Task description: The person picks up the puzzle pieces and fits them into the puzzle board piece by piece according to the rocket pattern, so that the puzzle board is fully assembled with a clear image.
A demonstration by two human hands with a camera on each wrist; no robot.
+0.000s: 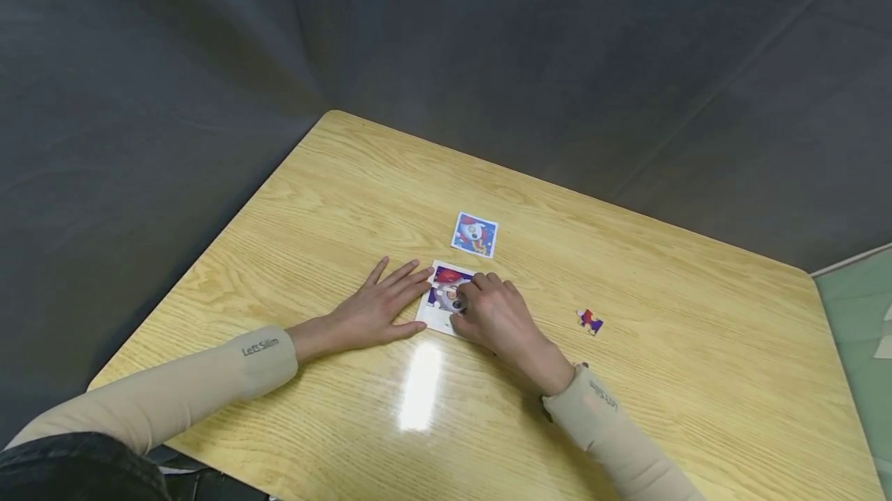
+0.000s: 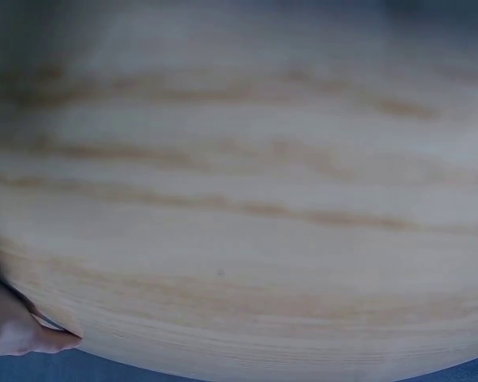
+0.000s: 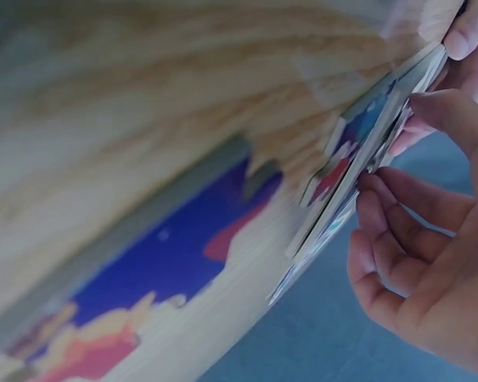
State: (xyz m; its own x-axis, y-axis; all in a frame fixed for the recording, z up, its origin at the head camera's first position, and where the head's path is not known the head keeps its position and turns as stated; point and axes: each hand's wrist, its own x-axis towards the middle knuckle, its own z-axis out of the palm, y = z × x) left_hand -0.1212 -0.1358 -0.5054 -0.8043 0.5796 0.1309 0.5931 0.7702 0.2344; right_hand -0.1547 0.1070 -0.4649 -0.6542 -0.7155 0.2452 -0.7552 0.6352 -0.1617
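1. Head view: your puzzle board (image 1: 435,320) lies flat near the centre of the frame, its white border framing a partly covered picture in red, purple and grey.

2. Your left hand (image 1: 376,311), just left of the board, rests on the tabletop (image 1: 313,199) with fingers spread and straight, fingertips at the board's left edge.

3. Your right hand (image 1: 496,315) covers the board's right part, fingers bent downward. The right wrist view, at its upper right, shows the fingertips at the board; whether they pinch a piece, you cannot tell.

4. A loose puzzle piece (image 1: 590,322), red and purple, lies right of centre, well apart from the board. A square picture card (image 1: 475,235) lies near the board's upper edge.

5. What could go wrong: the board looks light and the tabletop slick, so a sideways push may slide it if your left fingertips bear too lightly. Pressing a piece down askew could bend a tab or lift its neighbours. An outward swing of your right forearm might brush the loose piece away.

6. Materials: the loose piece has a wavy, knobbed outline; the tabletop is yellow wood grain with a glossy white glare (image 1: 420,389); your sleeves (image 1: 261,362) are beige fabric with dark lettering.
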